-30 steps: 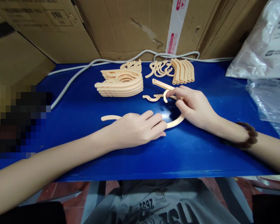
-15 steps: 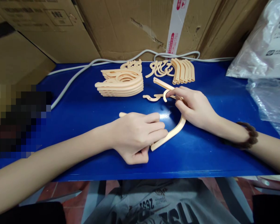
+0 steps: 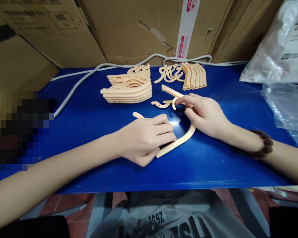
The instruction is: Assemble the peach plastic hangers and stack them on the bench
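My left hand [image 3: 145,138] is closed around one arm of a peach plastic hanger [image 3: 178,141], with the arm's tip poking out behind my knuckles. The hanger's other curved arm runs from under my fingers up to my right hand [image 3: 205,114]. My right hand pinches the hanger's hook [image 3: 175,101] between thumb and forefinger, fingers curled. A loose hook piece [image 3: 161,104] and a straight peach bar [image 3: 169,90] lie on the blue table [image 3: 89,115] just beyond my right hand.
A stack of finished hangers [image 3: 127,89] sits mid-table at the back, with loose hooks [image 3: 170,73] and a row of arm pieces [image 3: 195,75] beside it. A white cable [image 3: 76,85] runs along the rear edge. Cardboard boxes [image 3: 144,26] stand behind; plastic bags [image 3: 283,49] at right.
My left hand went from lying flat on the hanger arm to gripping it, and swung that arm inward. The hanger has folded from a wide arc into a narrow bend. My right hand stayed put.
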`<state>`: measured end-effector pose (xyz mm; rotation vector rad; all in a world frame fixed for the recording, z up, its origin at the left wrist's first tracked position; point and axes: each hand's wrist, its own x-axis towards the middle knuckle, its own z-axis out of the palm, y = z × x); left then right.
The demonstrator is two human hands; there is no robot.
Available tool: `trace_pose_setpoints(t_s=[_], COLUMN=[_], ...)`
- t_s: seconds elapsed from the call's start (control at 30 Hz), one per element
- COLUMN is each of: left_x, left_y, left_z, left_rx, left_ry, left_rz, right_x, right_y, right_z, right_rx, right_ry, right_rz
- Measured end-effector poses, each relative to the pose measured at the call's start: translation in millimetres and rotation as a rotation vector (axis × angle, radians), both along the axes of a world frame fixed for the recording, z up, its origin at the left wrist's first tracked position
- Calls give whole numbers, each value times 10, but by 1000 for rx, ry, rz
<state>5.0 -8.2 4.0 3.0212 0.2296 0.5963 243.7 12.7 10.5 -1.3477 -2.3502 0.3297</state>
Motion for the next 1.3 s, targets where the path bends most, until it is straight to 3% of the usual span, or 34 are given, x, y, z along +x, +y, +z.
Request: trace_pose_setpoints(t_s=[0.4, 0.6, 0.77, 1.2, 1.3], left_x=[18, 28, 42, 39, 38], left_y=[-5, -32, -36, 1, 18], left_z=[38, 24, 29, -10, -23], left_rx=[35, 107, 68, -65, -16], left_ry=[51, -4, 11, -5, -29], left_rz=[19, 179, 247, 236, 255], right_x=[18, 22, 32, 34, 38], right_y=[12, 16, 21, 20, 21], right_z=[-10, -13, -26, -38, -44], right_rx=[-2, -4, -2, 7, 19], right_ry=[-14, -10, -11, -36, -42], right_rz=[12, 24, 28, 37, 47])
